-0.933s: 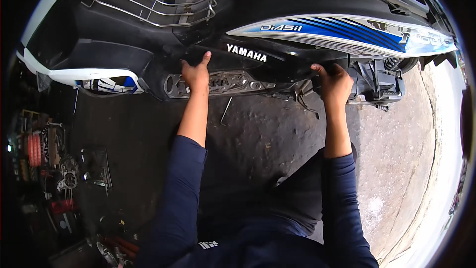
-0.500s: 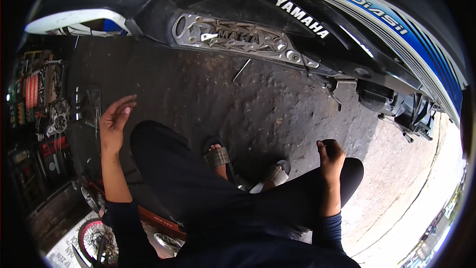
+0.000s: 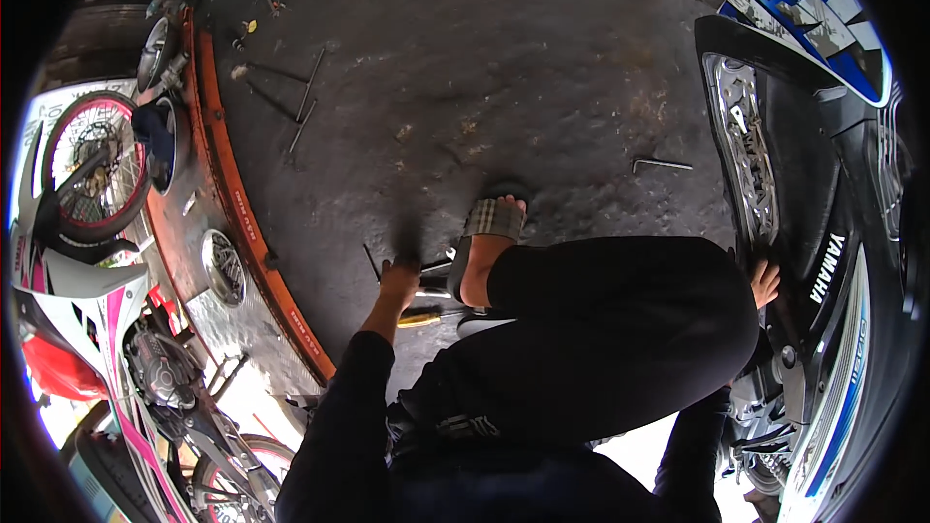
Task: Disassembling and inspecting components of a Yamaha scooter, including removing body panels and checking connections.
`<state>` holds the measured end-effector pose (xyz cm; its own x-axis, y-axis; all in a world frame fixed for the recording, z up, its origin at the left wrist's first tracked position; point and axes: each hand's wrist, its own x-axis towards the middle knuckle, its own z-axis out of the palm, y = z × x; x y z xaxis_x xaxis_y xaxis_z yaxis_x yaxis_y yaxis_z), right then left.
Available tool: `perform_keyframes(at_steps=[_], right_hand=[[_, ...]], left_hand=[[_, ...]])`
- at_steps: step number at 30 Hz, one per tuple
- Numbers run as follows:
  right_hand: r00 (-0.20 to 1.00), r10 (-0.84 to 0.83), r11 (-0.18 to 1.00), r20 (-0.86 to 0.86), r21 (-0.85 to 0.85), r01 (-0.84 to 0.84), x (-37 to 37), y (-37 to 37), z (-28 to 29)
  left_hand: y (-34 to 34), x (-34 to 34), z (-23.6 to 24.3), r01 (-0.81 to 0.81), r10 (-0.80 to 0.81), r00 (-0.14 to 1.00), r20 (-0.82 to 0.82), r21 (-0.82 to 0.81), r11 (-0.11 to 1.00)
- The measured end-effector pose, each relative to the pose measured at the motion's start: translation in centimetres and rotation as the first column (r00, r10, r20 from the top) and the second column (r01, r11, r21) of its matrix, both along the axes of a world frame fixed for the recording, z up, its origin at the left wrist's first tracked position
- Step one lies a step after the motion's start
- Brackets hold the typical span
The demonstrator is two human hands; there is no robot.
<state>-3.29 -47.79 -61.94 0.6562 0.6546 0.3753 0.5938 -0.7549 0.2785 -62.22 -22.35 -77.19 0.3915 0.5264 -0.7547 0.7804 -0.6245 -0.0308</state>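
My left hand (image 3: 399, 283) reaches down to tools on the dark floor, beside my sandalled foot (image 3: 492, 232). Blur and the angle hide its fingers, so I cannot tell whether it grips a tool. Close to it lie a screwdriver (image 3: 419, 320) with a yellow handle and a thin dark rod (image 3: 372, 262). A shiny metal tool end shows between that hand and the foot. My right hand (image 3: 765, 283) rests against the side of a black, white and blue scooter (image 3: 809, 203), fingers apart and holding nothing. My knee partly covers that arm.
An L-shaped hex key (image 3: 663, 165) lies near the scooter's footboard. Long thin metal tools (image 3: 306, 102) lie farther left. An orange-edged metal platform (image 3: 232, 194) carries a round chrome part (image 3: 224, 268). A white and pink motorcycle (image 3: 121, 329) stands beyond it.
The view has swung left, so the scooter now stands at the right. My left hand has gone from raised to low beside the tools. The right one has opened onto the scooter.
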Motion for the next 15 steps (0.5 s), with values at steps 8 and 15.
perform_keyframes(at_steps=[8,15], right_hand=[[0.982,-0.121,0.968,0.144,-0.201,0.148,2.8,-3.0,-1.6],[0.984,-0.138,0.953,0.109,-0.256,0.162,3.1,-2.0,-3.3]], left_hand=[[-8.0,4.1,0.3,0.12,-0.122,0.952,0.279,0.022,0.992],[-9.6,0.7,4.7,-0.21,0.244,0.968,0.051,-0.363,0.908]])
